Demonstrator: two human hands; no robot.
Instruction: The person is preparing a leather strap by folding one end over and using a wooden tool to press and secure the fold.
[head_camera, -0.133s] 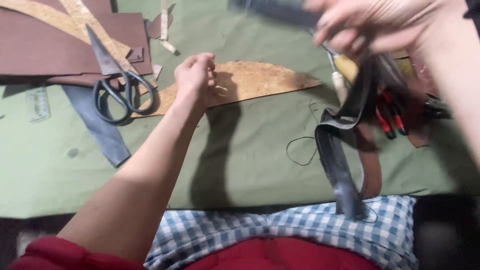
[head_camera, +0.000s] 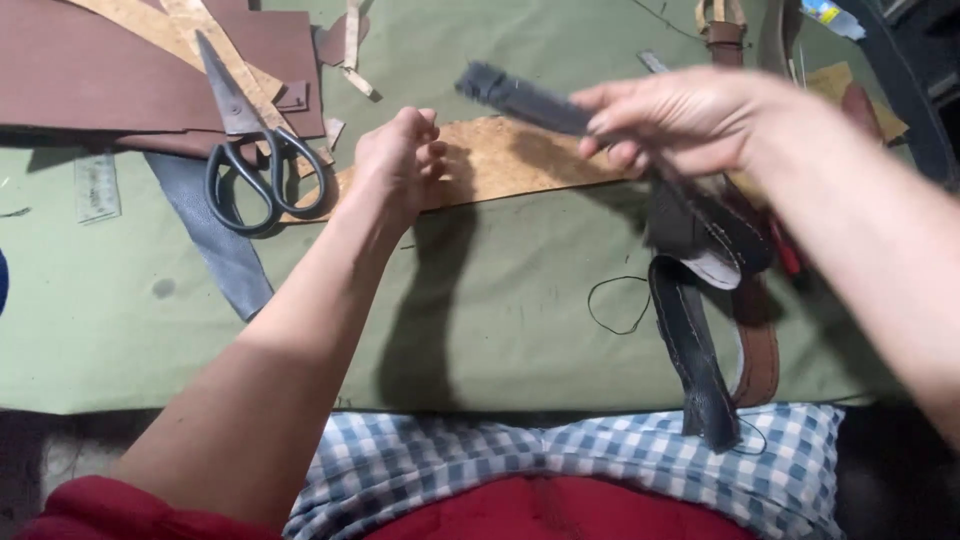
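Head view only. Hands counted two, both the person's own. Right hand (head_camera: 690, 120) was raised above the bench, fingers pinched on one dark grey leather strap (head_camera: 520, 98); the strap's free end stuck out up and to the left, blurred, while its long stitched tail (head_camera: 695, 360) dropped down past the bench edge toward the lap. Left hand (head_camera: 400, 160) was curled into a loose fist, resting at the near edge of a tan cork-like sheet (head_camera: 510, 160); whether it pinched anything could not be told.

One pair of black-handled scissors (head_camera: 250, 150) lay shut, blades pointing up-left, across a tan strip (head_camera: 215, 45) and a large maroon leather sheet (head_camera: 90, 70). One grey leather offcut (head_camera: 215, 240) ran diagonally from below the scissor handles. One brown belt strap (head_camera: 762, 355) lay just right of the hanging tail. One loop of thin black thread (head_camera: 615, 300) lay on the cloth, left of the tail. One small clear ruler (head_camera: 97, 187) sat at far left.

Surface: bench under an olive-green cloth (head_camera: 520, 330), scuffed and marked. Blue-checked cloth (head_camera: 560, 460) over red fabric (head_camera: 560, 515) showed at the near edge. Room beyond dark, unreadable.
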